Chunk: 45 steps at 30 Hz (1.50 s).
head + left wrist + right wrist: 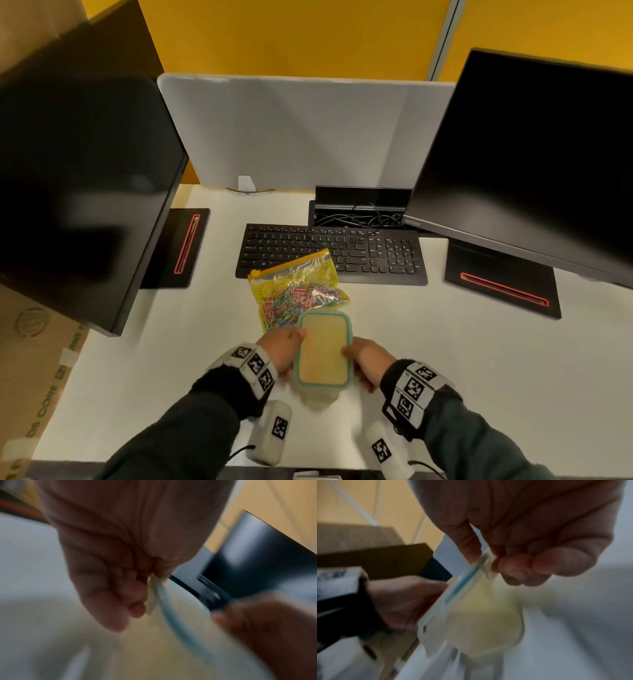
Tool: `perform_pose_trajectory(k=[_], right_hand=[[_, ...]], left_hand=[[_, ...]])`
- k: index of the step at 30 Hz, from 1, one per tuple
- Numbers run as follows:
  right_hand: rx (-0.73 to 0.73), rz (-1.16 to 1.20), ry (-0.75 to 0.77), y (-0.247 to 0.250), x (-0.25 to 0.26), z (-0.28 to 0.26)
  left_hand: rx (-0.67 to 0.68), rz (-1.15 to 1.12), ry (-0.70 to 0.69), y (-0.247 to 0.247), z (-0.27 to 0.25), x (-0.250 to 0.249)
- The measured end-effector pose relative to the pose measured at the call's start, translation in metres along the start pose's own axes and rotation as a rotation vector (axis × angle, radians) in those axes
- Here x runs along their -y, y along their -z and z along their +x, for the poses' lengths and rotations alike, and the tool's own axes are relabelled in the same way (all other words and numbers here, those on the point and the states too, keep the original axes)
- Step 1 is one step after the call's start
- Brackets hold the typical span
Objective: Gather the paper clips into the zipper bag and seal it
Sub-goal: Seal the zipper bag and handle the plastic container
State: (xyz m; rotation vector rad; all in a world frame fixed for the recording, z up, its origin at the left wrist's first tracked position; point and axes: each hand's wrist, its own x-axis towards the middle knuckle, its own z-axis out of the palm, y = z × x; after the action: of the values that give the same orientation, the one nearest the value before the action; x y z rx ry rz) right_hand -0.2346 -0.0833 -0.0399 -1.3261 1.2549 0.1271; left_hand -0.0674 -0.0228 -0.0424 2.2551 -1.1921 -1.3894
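A yellow zipper bag (297, 291) full of coloured paper clips (294, 299) lies on the white desk (445, 359), partly propped on the keyboard. Nearer to me is a clear plastic container with a teal-rimmed lid (323, 351). My left hand (282, 347) grips its left side, thumb on the lid, fingers curled at the latch flap (151, 599). My right hand (364, 359) grips the right side, thumb on the lid (464, 586) and fingers hooked under the side latch (488, 563). The wrist views are blurred.
A black keyboard (359, 253) lies behind the bag. Two dark monitors (534, 157) (78, 192) on black stands flank the desk, and a grey divider panel (301, 133) stands at the back. A cable tray (359, 212) sits behind the keyboard. A cardboard box (30, 377) is at the left.
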Motion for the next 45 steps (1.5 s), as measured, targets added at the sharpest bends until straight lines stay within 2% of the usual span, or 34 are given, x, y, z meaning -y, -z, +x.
perform_pose_trajectory(k=[2, 4, 6, 7, 8, 9, 11, 13, 15, 19, 24, 25, 27, 29, 31, 34, 37, 39, 41, 43, 45], right_hand=[[0.044, -0.007, -0.03, 0.004, 0.001, -0.002], [-0.025, -0.318, 0.007, 0.008, 0.005, -0.005], [-0.234, -0.713, 0.173, 0.009, 0.007, -0.012], [-0.33, -0.838, 0.306, 0.005, 0.007, -0.018], [-0.361, -0.931, 0.442, -0.001, 0.007, -0.023], [-0.336, -1.023, 0.561, -0.008, 0.004, -0.027], [-0.319, -1.176, 0.725, -0.021, -0.006, -0.029], [-0.311, -1.237, 0.764, -0.029, -0.019, -0.025], [-0.311, -1.246, 0.743, -0.034, -0.025, -0.02], [-0.326, -1.237, 0.734, -0.039, -0.032, -0.018], [-0.383, -1.263, 0.797, -0.032, -0.041, -0.027], [-0.384, -1.254, 0.779, -0.029, -0.044, -0.027], [-0.392, -1.212, 0.697, -0.015, -0.048, -0.02], [-0.407, -1.17, 0.575, 0.007, -0.051, -0.013], [-0.47, -1.142, 0.491, 0.033, -0.053, -0.011], [-0.581, -1.178, 0.402, 0.056, -0.045, -0.014], [-0.689, -1.17, 0.404, 0.056, -0.024, -0.014], [-0.649, -1.137, 0.519, 0.042, -0.007, -0.013], [-0.544, -1.084, 0.673, 0.021, 0.006, -0.011], [-0.376, -0.992, 0.726, -0.001, 0.022, -0.007], [-0.232, -0.838, 0.686, -0.021, 0.037, 0.002]], left_hand=[[0.036, -0.139, 0.035, 0.001, -0.001, 0.003], [-0.031, -0.025, 0.02, 0.004, -0.002, 0.001], [-0.232, 0.137, -0.075, 0.009, 0.0, -0.006], [-0.307, 0.149, -0.143, 0.011, 0.001, -0.013], [-0.338, 0.172, -0.225, 0.011, 0.006, -0.018], [-0.328, 0.214, -0.293, 0.009, 0.01, -0.023], [-0.238, 0.268, -0.318, 0.003, 0.017, -0.028], [-0.172, 0.228, -0.267, -0.003, 0.024, -0.026], [-0.165, 0.19, -0.228, -0.006, 0.028, -0.023], [-0.185, 0.275, -0.202, -0.009, 0.03, -0.025], [-0.109, 0.292, -0.221, -0.011, 0.03, -0.024], [-0.133, 0.255, -0.245, -0.009, 0.031, -0.02], [-0.278, 0.135, -0.265, 0.0, 0.032, -0.011], [-0.484, 0.023, -0.203, 0.016, 0.037, 0.002], [-0.584, 0.026, -0.124, 0.03, 0.045, 0.012], [-0.507, 0.146, -0.075, 0.039, 0.059, 0.016], [-0.447, 0.159, -0.1, 0.031, 0.056, 0.017], [-0.401, 0.149, -0.127, 0.02, 0.046, 0.02], [-0.374, 0.113, -0.171, 0.009, 0.034, 0.025], [-0.398, -0.071, -0.162, 0.004, 0.025, 0.03], [-0.448, -0.307, -0.123, 0.007, 0.017, 0.031]])
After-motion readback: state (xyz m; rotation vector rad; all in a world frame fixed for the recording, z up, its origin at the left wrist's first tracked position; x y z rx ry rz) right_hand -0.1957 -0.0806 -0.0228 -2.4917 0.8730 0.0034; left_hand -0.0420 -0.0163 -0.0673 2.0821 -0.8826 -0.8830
